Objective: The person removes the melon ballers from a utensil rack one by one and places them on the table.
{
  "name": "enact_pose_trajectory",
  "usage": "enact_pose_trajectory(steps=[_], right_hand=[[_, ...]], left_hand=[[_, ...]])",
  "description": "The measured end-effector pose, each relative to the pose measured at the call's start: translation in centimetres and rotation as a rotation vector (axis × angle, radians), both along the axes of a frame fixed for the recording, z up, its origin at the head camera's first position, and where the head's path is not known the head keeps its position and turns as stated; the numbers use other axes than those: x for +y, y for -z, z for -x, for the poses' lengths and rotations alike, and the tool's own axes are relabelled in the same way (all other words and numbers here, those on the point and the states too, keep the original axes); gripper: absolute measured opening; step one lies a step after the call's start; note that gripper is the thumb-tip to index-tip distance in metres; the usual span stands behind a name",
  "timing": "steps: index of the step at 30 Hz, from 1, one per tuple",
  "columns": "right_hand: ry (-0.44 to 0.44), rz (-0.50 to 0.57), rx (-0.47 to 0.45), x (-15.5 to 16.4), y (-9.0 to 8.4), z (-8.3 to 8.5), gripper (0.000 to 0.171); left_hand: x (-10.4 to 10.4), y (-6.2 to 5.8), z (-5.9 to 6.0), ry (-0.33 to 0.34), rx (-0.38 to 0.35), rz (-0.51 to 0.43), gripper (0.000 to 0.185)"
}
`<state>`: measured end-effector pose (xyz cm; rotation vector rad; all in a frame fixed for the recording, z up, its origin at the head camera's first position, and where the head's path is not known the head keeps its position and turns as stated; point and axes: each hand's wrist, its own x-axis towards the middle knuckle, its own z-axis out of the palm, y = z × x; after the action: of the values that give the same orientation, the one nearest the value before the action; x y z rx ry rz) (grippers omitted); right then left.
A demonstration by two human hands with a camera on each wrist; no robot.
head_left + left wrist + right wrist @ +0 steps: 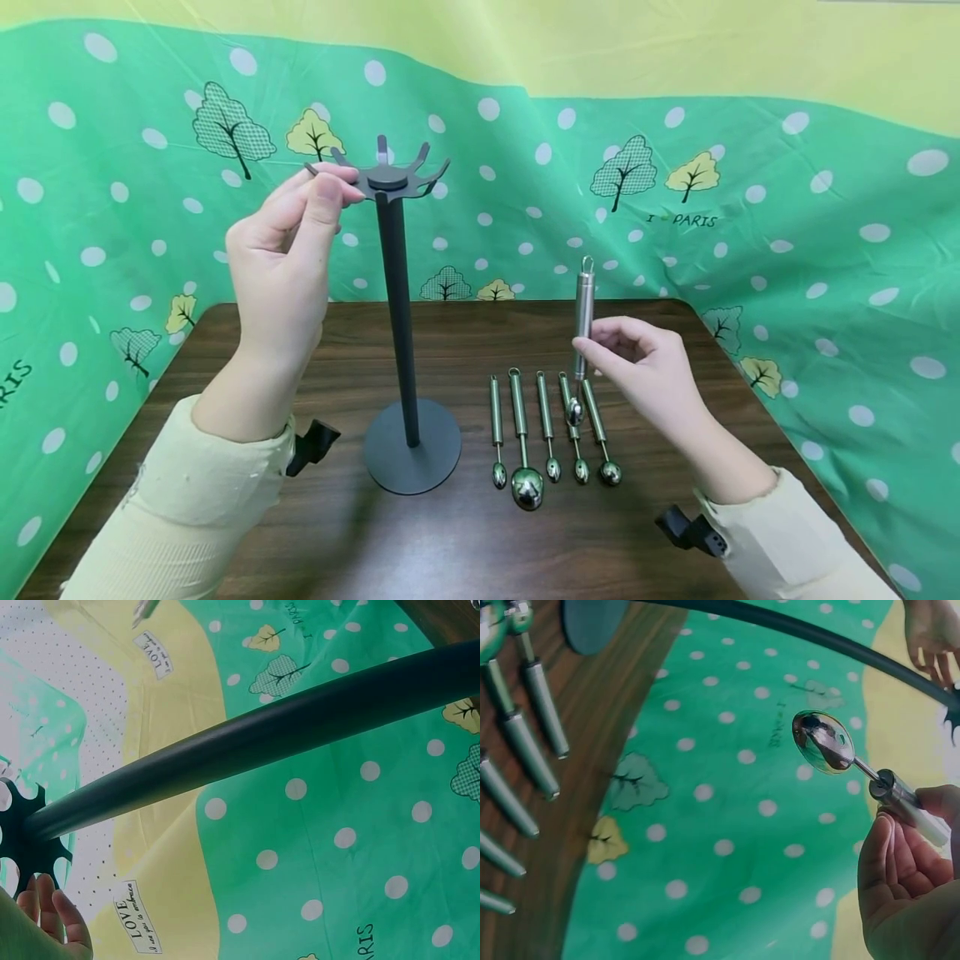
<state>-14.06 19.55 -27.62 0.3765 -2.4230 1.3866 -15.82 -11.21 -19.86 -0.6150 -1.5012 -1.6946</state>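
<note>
A black stand (397,308) rises from a round base, with a crown of upturned hooks (387,177) on top. My left hand (285,225) pinches one hook on the crown's left side between thumb and fingers. To the right of the stand, my right hand (652,358) grips a small steel scoop (585,304) by its handle. The scoop is held upright above the table, hanging loop at the top and bowl down. In the right wrist view its shiny round bowl (823,742) points away from the fingers.
Several steel scoops (519,408) lie in a row on the dark wooden table (315,350), handles pointing away, one bowl larger than the others. The stand's round base (412,467) is left of them. A green and yellow patterned cloth (540,208) hangs behind the table.
</note>
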Motion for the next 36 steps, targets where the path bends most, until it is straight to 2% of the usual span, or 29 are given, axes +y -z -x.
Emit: enact_pose_trajectory(steps=[8, 16, 23, 28, 36], right_hand=[[0.057, -0.048, -0.047, 2.0, 1.8, -0.3, 0.017], [0.115, -0.114, -0.117, 4.3, 3.5, -0.4, 0.023], [0.152, -0.172, -0.156, 6.2, 5.1, -0.6, 0.024], [0.19, -0.212, -0.165, 7.3, 6.2, -0.6, 0.026], [0.235, -0.268, -0.195, 8.7, 7.6, -0.3, 0.028]], left_hand=[[0.0, -0.1, -0.1, 0.015, 0.017, -0.037, 0.023], [0.0, -0.2, 0.0, 0.034, -0.002, -0.062, 0.018], [0.0, 0.0, 0.1, -0.002, 0.013, -0.012, 0.023], [0.0, -0.1, 0.0, 0.016, 0.003, -0.033, 0.022], [0.0, -0.1, 0.0, -0.018, 0.007, 0.004, 0.024]])
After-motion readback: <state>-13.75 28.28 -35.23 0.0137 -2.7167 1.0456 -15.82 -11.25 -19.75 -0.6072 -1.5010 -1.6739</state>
